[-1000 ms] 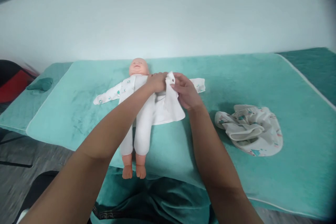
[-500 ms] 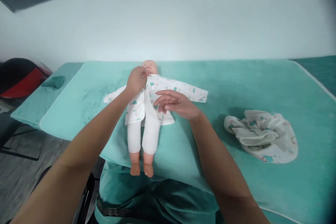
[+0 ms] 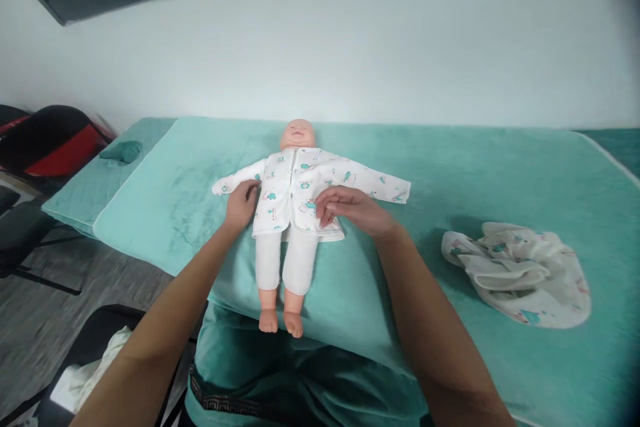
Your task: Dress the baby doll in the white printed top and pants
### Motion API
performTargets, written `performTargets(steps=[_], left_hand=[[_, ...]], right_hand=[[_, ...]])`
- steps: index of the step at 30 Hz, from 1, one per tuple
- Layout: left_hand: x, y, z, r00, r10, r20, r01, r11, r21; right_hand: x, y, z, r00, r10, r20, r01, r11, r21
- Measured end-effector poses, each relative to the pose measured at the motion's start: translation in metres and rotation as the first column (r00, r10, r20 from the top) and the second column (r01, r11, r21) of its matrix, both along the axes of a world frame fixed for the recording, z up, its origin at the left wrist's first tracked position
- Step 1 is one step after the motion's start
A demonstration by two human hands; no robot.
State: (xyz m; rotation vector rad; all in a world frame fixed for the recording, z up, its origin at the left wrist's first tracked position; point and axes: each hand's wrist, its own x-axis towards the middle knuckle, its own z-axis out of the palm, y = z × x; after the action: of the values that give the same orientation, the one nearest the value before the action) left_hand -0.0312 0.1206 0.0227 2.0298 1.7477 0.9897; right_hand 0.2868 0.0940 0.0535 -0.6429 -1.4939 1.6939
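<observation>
A baby doll (image 3: pixel 298 133) lies on its back, its head toward the wall and its bare feet toward me. It wears a white printed jacket (image 3: pixel 273 180) and white trousers (image 3: pixel 268 260). The jacket's two front edges meet down the middle, with both sleeves spread out sideways. My left hand (image 3: pixel 242 205) rests beside the jacket, below the sleeve on the left, its fingers loosely bent with a gap at the thumb. Over the jacket's lower right front is my right hand (image 3: pixel 350 207), fingers extended and slightly curved, gripping nothing visible.
A crumpled printed white cloth (image 3: pixel 520 273) lies to the right on the green-covered bed (image 3: pixel 165 213). A small green pillow-like item (image 3: pixel 121 151) is at the far left. Black chairs (image 3: pixel 60 147) stand left, one nearer chair (image 3: pixel 95 327) bearing pale cloth. A wall runs behind.
My left hand has come down from the doll's neck to the jacket's left side. The jacket front, parted lower down before, now lies together. My right hand stays over its right side.
</observation>
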Motion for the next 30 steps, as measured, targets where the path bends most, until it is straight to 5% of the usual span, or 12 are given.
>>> performTargets(steps=[6,9,12,16,20,24,30], left_hand=[[0.008,-0.002,-0.005,0.958,0.153,-0.242,-0.130,0.985,0.110],[0.007,-0.003,-0.007,0.931,0.271,-0.243,-0.242,0.960,0.143],[0.006,-0.004,-0.009,0.953,0.164,-0.254,-0.138,0.983,0.117],[0.007,-0.004,-0.010,0.973,-0.031,-0.230,0.048,0.996,0.069],[0.005,-0.003,-0.006,0.987,-0.161,0.017,0.161,0.987,-0.027],[0.005,-0.002,0.000,0.873,-0.282,0.398,0.343,0.935,-0.091],[0.027,0.023,0.005,0.761,-0.266,0.591,0.438,0.883,-0.168]], right_hand=[[0.011,-0.005,-0.001,0.949,0.285,0.131,-0.280,0.958,-0.055],[0.017,-0.001,-0.006,0.988,0.024,0.155,-0.015,0.998,-0.054],[0.014,0.008,-0.016,0.893,-0.346,0.288,0.365,0.931,-0.014],[0.001,0.015,-0.030,0.776,-0.466,0.426,0.465,0.878,0.113],[-0.007,0.016,-0.038,0.796,-0.487,0.360,0.456,0.873,0.174],[-0.008,0.018,-0.041,0.806,-0.512,0.298,0.456,0.857,0.241],[-0.008,0.020,-0.041,0.782,-0.562,0.270,0.518,0.827,0.219]])
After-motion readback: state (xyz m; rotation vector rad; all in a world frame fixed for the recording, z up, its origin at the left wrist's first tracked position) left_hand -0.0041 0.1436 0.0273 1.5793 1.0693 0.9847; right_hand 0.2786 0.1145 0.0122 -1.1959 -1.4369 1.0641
